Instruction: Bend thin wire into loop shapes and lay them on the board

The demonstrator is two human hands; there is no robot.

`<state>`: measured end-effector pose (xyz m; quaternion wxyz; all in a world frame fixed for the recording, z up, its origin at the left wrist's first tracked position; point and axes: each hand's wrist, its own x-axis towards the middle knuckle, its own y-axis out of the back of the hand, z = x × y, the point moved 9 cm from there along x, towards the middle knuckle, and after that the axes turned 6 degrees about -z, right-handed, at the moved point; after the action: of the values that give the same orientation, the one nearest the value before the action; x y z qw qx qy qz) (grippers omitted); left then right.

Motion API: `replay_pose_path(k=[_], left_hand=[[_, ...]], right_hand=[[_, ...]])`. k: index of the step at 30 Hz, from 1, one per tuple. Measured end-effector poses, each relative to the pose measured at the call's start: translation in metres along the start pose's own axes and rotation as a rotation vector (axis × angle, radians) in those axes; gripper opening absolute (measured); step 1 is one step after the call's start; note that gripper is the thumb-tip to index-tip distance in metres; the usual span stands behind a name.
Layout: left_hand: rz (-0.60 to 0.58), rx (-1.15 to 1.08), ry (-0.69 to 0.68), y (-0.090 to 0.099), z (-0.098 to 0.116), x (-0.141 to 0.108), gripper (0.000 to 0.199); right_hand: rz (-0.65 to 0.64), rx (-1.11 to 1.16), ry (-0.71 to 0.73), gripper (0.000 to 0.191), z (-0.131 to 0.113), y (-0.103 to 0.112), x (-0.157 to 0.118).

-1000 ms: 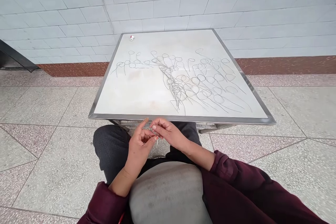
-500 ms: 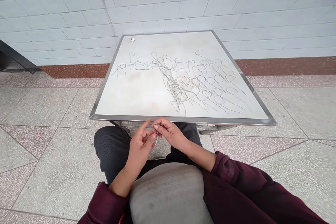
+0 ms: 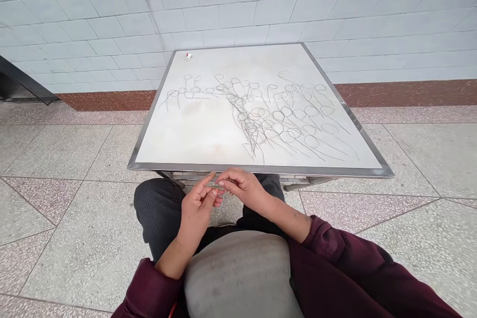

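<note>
Just in front of the table's near edge, above my lap, both hands meet over a thin wire (image 3: 215,188). My left hand (image 3: 197,204) pinches it between thumb and fingers, with the index finger stretched forward. My right hand (image 3: 242,189) is closed on the wire too, thumb against bent fingers. Most of that wire is hidden by the fingers. Beyond the hands, many looped wires (image 3: 253,126) with long tails lie tangled on the white tabletop (image 3: 179,139). More looped wires (image 3: 188,94) form a loose row at the left.
A small white and red item (image 3: 189,56) sits in the table's far left corner. Metal trim (image 3: 261,168) edges the table, which stands against a tiled wall (image 3: 257,15). My knees (image 3: 158,208) are under its near side.
The whitish loop that hung below my fingers no longer shows; a thin straight stretch of wire appears between the hands. My hands have shifted only slightly.
</note>
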<state>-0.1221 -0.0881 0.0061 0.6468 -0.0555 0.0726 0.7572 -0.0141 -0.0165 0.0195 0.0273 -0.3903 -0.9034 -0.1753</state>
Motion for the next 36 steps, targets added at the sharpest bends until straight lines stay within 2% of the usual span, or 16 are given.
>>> replay_pose_path(k=[4,11,16,22,29,36], left_hand=[[-0.019,-0.052,0.01,-0.002,-0.003,0.001,0.048],[-0.149,0.053,0.044,-0.012,-0.001,0.005,0.043],[-0.221,0.056,0.028,-0.017,0.0,0.007,0.048],[-0.168,-0.065,0.067,-0.013,-0.009,0.006,0.056],[-0.132,-0.168,0.099,-0.012,-0.01,0.003,0.052],[-0.116,-0.191,0.098,-0.011,-0.009,0.003,0.051]], right_hand=[[-0.004,0.009,-0.006,0.018,0.003,-0.001,-0.003],[-0.072,-0.129,0.106,0.021,-0.008,-0.006,-0.003],[-0.093,-0.147,0.117,0.021,-0.011,-0.005,-0.002],[-0.076,-0.161,0.114,0.018,-0.011,-0.002,-0.002],[-0.127,0.002,-0.024,0.022,0.002,-0.005,-0.003],[-0.128,-0.126,0.09,0.02,-0.011,-0.005,0.0]])
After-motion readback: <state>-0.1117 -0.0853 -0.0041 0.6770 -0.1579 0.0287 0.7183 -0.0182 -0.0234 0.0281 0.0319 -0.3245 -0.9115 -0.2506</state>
